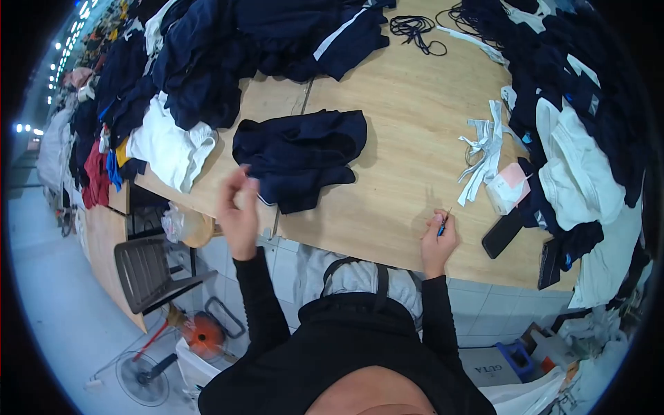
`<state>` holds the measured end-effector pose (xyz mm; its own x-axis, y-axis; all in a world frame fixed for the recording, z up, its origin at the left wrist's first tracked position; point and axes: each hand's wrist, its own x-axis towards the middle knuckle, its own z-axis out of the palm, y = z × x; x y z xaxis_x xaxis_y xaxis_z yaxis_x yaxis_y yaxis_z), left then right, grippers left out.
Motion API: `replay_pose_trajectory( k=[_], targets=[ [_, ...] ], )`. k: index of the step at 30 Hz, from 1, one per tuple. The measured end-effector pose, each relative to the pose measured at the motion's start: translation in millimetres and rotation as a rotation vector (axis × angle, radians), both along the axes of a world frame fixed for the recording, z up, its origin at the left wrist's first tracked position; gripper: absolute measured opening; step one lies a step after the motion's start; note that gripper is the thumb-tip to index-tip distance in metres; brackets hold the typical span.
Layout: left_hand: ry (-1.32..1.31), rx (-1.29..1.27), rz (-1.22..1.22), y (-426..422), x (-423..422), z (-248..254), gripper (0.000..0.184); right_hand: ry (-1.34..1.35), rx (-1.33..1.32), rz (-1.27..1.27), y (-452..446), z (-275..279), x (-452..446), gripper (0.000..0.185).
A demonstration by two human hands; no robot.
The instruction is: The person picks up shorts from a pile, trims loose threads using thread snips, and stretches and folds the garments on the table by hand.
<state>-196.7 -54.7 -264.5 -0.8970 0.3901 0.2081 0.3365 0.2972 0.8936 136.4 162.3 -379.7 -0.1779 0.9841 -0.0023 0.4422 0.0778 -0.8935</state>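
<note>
My left hand (238, 209) is raised at the near left edge of the folded navy garment (297, 153), slightly smeared by motion. Its thumb and fingers are apart, and I see nothing between them. The garment lies loosely bunched on the wooden table (401, 166), with a thin white edge showing at its lower left. Over the table's near edge, my right hand (438, 242) is closed around a small blue-handled tool (443, 224) with a thin pointed metal tip. That tip points up and away from me.
Piles of navy clothing (200, 48) cover the far left, beside a white garment (173, 142). To the right lie white strips (486, 152), a black phone (503, 234) and more garments (577, 166). Dark cords (415, 31) lie at the back. A chair (145, 273) stands lower left.
</note>
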Motion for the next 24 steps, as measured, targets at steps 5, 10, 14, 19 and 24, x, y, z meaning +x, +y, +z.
replay_pose_trajectory(
  k=[5, 10, 14, 19, 24],
  targets=[
    [-0.487, 0.873, -1.053, 52.6, 80.4, 74.2, 0.058, -0.005, 0.102, 0.013, 2.5, -15.3, 2.7, 0.021],
    [-0.403, 1.214, -1.762, 96.8, 105.5, 152.1, 0.035, 0.022, -0.059, -0.017, -1.9, -0.7, -2.5, 0.021],
    [-0.406, 1.367, -1.487, 95.5, 133.4, 155.4, 0.038, 0.038, -0.013, 0.009, -0.7, -4.5, -3.2, 0.023],
    [-0.222, 1.402, -1.393, 102.5, 126.6, 158.2, 0.041, 0.005, 0.025, 0.024, -0.7, -8.9, -0.6, 0.025],
    [-0.146, 1.377, -1.36, 90.1, 122.6, 147.4, 0.051, 0.008, -0.006, 0.027, -1.4, -5.4, -1.3, 0.024]
  ],
)
